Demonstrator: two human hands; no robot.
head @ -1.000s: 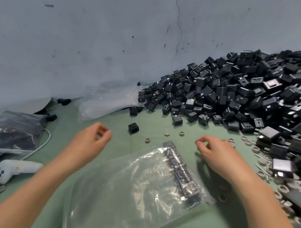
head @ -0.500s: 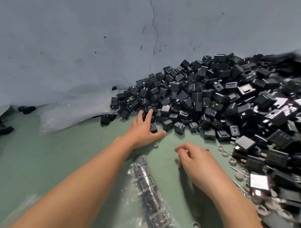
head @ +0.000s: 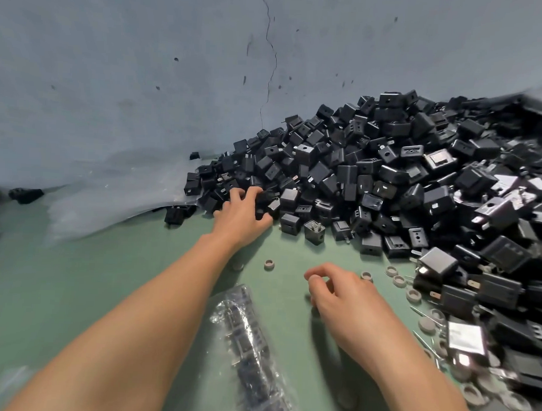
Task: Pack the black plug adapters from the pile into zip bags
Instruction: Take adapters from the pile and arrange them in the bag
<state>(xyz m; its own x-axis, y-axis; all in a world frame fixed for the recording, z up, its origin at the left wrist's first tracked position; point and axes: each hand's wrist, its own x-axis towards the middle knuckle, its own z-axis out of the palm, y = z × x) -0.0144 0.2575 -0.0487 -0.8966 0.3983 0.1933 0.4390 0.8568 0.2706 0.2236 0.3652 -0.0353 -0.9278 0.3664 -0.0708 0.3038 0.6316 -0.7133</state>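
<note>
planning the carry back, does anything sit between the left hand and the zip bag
Nothing visible blocks it. The left hand grips adapters in the pile; only a small grey ring lies before the zip bag.

A dull blue-grey wall (head: pixel 114 77) fills the top of the view. A thin crack (head: pixel 270 67) wanders down it, with dark specks (head: pixel 176 59) scattered either side. Below, a flat matte green surface (head: pixel 76 275) meets the wall's foot. A crumpled clear plastic sheet (head: pixel 110 206) bunches along that join at the left. The light is soft and even, the shadows faint.
</note>
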